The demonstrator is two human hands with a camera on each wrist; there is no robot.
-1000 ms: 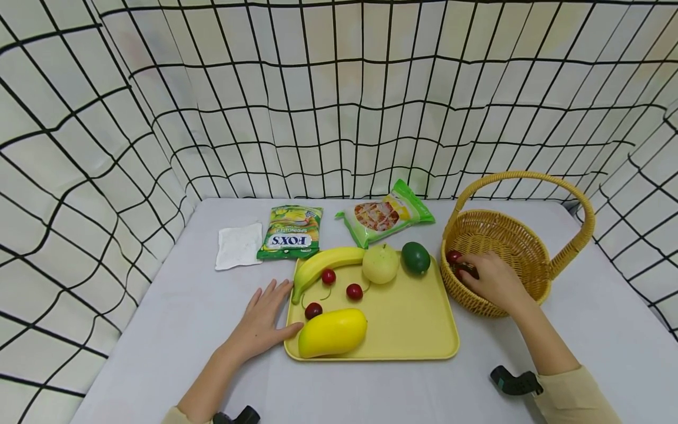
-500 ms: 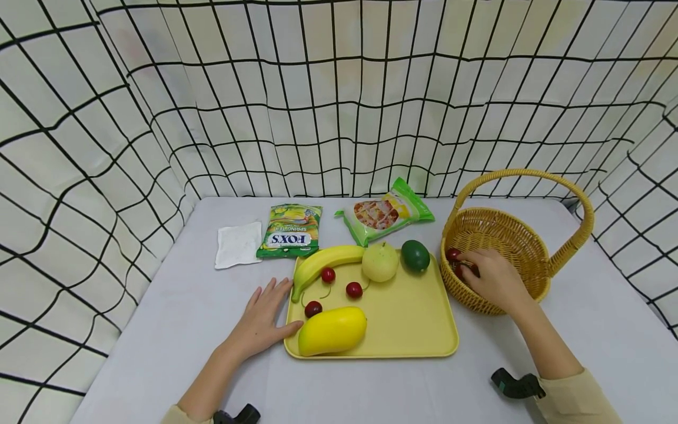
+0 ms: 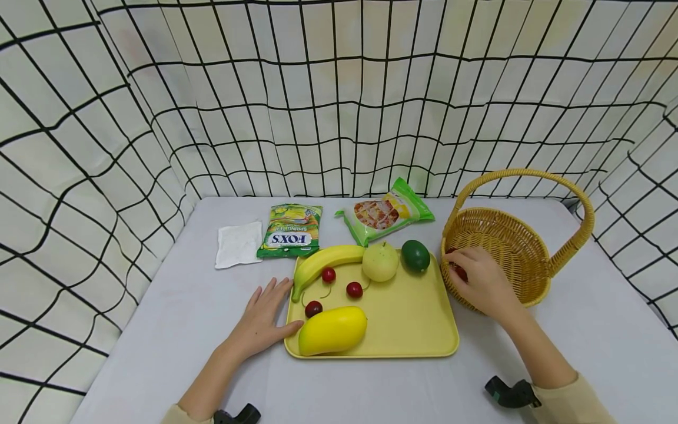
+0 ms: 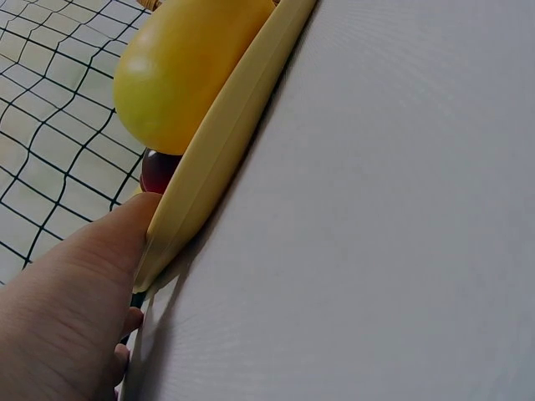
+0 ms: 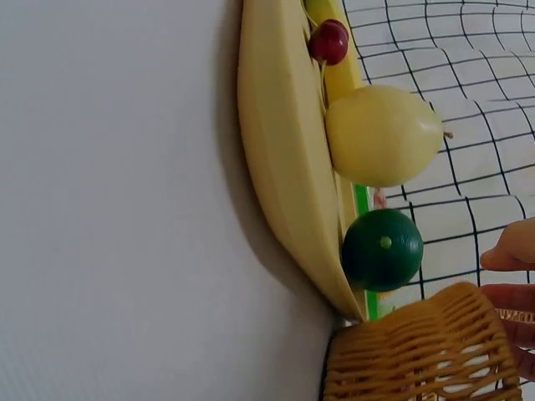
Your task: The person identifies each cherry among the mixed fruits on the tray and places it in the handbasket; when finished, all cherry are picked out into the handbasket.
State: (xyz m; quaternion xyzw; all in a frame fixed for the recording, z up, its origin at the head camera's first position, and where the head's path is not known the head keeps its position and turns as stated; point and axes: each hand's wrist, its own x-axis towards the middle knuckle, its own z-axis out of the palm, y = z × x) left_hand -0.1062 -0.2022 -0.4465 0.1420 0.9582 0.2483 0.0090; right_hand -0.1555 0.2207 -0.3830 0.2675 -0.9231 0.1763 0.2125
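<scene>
My left hand lies spread beside the yellow tray, its fingers and thumb touching the left edge. In the left wrist view the thumb meets the rim. Over the left side of the wicker basket is my right hand, fingers bent downward. A dark red cherry shows between its thumb and index finger, inside the basket. From the right wrist, a gap separates the fingertips, with no fruit visible between them. The tray bears a banana, a pear, a mango and three cherries.
A dark green lime-like fruit sits at the tray's back right corner. Behind the tray lie a green candy bag, another green snack bag and a white square packet. The basket's tall handle arches up. Black-gridded white cloth surrounds the table.
My right hand has shifted left and slightly up toward the basket's left rim, covering most of the cherries there. My left hand and the tray's fruit stay as they were.
</scene>
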